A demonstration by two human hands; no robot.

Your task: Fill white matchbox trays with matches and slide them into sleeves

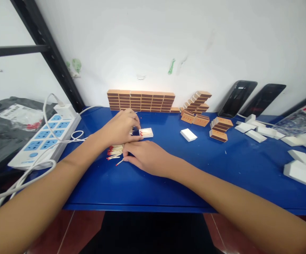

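Observation:
My left hand [121, 127] is curled over a small bunch of matches, its fingertips at an open white matchbox tray [146, 132] with red-tipped matches in it. My right hand [146, 157] lies palm down on the blue table [169, 183], fingers pinched on matches at the edge of a loose pile of red-tipped matches [114, 151]. One single match [119, 162] lies just left of its fingertips.
A wall of stacked matchboxes [141, 100] stands at the back, with more boxes [196, 109] tumbled to its right. White trays [188, 134] and sleeves [301, 169] are scattered at the right. A power strip [46, 139] with cables lies left. Two dark phones [237, 98] lean on the wall.

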